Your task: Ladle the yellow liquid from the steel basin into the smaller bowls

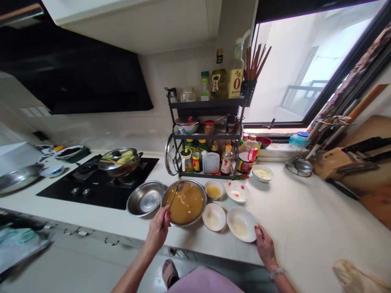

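Observation:
My left hand (160,228) is closed around the handle of a metal spoon (180,186). The spoon's bowl is over the far part of a steel basin (204,209) filled with brown liquid; whether it touches the liquid I cannot tell. With my right hand (265,244) I grip the right rim of a white oval bowl (249,224), which has a little residue inside. Beside it stands a smaller white bowl (214,215). Behind are a bowl of yellowish contents (214,190) and a bowl with red patterns (236,191).
An empty steel basin (146,198) sits left of the full one. Further left, a lidded pan (120,165) rests on the black cooktop (100,197). A black rack (207,136) with bottles stands behind; a knife block (339,162) is at the right.

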A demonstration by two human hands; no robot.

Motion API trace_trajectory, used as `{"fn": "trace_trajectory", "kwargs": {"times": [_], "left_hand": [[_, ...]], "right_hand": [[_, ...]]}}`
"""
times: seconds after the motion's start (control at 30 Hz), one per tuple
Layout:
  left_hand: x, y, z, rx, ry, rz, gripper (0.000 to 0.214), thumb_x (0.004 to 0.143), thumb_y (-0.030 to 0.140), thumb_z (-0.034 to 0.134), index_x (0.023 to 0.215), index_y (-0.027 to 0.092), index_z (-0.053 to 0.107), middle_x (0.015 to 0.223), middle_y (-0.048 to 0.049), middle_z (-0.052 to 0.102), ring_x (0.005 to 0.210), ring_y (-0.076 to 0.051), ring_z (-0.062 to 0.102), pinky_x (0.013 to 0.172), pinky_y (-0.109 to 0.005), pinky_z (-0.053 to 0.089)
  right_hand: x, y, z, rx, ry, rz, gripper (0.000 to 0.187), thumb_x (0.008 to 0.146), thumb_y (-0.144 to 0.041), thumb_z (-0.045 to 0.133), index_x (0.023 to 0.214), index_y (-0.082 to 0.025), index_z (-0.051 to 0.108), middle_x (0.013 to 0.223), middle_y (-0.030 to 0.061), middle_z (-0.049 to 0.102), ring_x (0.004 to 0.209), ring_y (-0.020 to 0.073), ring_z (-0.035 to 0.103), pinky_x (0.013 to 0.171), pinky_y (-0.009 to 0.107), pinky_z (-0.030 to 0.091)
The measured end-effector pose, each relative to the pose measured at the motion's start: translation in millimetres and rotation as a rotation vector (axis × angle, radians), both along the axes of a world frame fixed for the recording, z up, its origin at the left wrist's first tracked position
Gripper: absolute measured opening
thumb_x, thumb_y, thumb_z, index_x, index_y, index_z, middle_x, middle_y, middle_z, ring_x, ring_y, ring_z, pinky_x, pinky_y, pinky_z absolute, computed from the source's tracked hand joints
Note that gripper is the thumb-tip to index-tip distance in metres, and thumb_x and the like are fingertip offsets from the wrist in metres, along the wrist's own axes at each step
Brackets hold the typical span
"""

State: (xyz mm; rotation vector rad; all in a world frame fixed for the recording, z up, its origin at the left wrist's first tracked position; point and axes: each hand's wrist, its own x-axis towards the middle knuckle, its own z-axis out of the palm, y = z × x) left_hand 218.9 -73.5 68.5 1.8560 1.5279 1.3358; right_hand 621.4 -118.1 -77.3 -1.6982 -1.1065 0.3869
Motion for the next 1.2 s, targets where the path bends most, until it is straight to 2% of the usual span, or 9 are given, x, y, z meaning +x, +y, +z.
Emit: {"fn": "trace_trajectory", "kwargs": {"times": [0.1,0.2,0.33,0.5,0.63,0.73,0.83,0.97,1.2], "left_hand": [[6,2,-1.2,-0.004,-0.026,-0.001,0.034,0.086,0.037,0.043,0.104,0.014,0.060,0.072,-0.0049,0.062,0.051,-0.012,0.056,0.055,-0.026,0.050],[22,10,-0.9,-0.132,-0.228,0.020,0.037,0.087,0.041,0.041,0.105,0.013,0.058,0.073,-0.0063,0.063,0.054,-0.014,0.059,0.051,-0.026,0.050],[55,27,-0.8,-0.216,-0.395,-0.070,0.041,0.086,0.046,0.040,0.102,0.012,0.058,0.069,-0.0047,0.061,0.051,-0.014,0.057,0.047,-0.026,0.049],[91,50,-9.6,-0.221,-0.277,-0.171,0.042,0.087,0.045,0.037,0.098,0.012,0.060,0.065,-0.0033,0.059,0.048,-0.013,0.054,0.045,-0.024,0.046],[108,63,-19.8,-0.158,-0.122,-0.211,0.039,0.088,0.043,0.035,0.089,0.015,0.061,0.065,-0.0033,0.059,0.048,-0.012,0.054,0.048,-0.024,0.045],[118,68,-24.1,-0.193,-0.120,-0.230,0.037,0.087,0.042,0.035,0.085,0.015,0.060,0.060,-0.0022,0.057,0.045,-0.012,0.052,0.046,-0.023,0.044],[124,70,-25.6,-0.297,-0.244,-0.214,0.035,0.086,0.040,0.037,0.086,0.014,0.059,0.056,-0.0012,0.056,0.041,-0.012,0.051,0.043,-0.024,0.043],[127,74,-23.9,-0.423,-0.527,-0.128,0.027,0.084,0.035,0.041,0.079,0.014,0.056,0.055,-0.0023,0.057,0.043,-0.014,0.054,0.045,-0.026,0.046],[120,75,-12.9,-0.498,-0.831,0.006,0.019,0.079,0.030,0.046,0.069,0.016,0.054,0.052,-0.0029,0.058,0.043,-0.013,0.053,0.047,-0.026,0.046]], "right_hand": [[0,0,-1.9,-0.004,0.025,0.001,0.051,0.075,-0.057,0.043,0.087,-0.015,0.068,0.093,0.0131,0.071,0.088,0.0264,0.064,0.084,0.036,0.050],[0,0,-3.0,-0.005,0.049,0.011,0.050,0.076,-0.056,0.044,0.089,-0.014,0.068,0.094,0.0131,0.071,0.089,0.0262,0.064,0.085,0.036,0.050],[-1,0,-4.1,-0.018,0.073,0.008,0.054,0.075,-0.057,0.043,0.092,-0.012,0.068,0.097,0.0150,0.070,0.091,0.0273,0.064,0.087,0.039,0.048],[-2,0,-2.3,0.024,0.068,0.023,0.054,0.077,-0.058,0.042,0.092,-0.013,0.068,0.098,0.0143,0.070,0.093,0.0262,0.063,0.087,0.038,0.049],[-3,0,0.4,0.030,0.064,0.031,0.052,0.079,-0.056,0.042,0.094,-0.014,0.068,0.098,0.0134,0.070,0.093,0.0253,0.064,0.086,0.038,0.050],[-4,0,0.8,0.021,0.066,0.030,0.051,0.079,-0.056,0.042,0.095,-0.014,0.068,0.098,0.0131,0.070,0.092,0.0251,0.064,0.085,0.037,0.050],[-3,-1,0.7,0.017,0.071,0.028,0.053,0.078,-0.056,0.042,0.096,-0.013,0.068,0.100,0.0143,0.069,0.094,0.0258,0.064,0.086,0.038,0.050],[-3,-1,2.7,0.019,0.070,0.027,0.054,0.078,-0.057,0.042,0.096,-0.012,0.068,0.099,0.0147,0.069,0.094,0.0267,0.064,0.087,0.040,0.049],[-5,-2,6.2,0.010,0.069,0.044,0.054,0.079,-0.057,0.042,0.099,-0.014,0.068,0.101,0.0137,0.069,0.095,0.0258,0.063,0.086,0.037,0.050]]}}
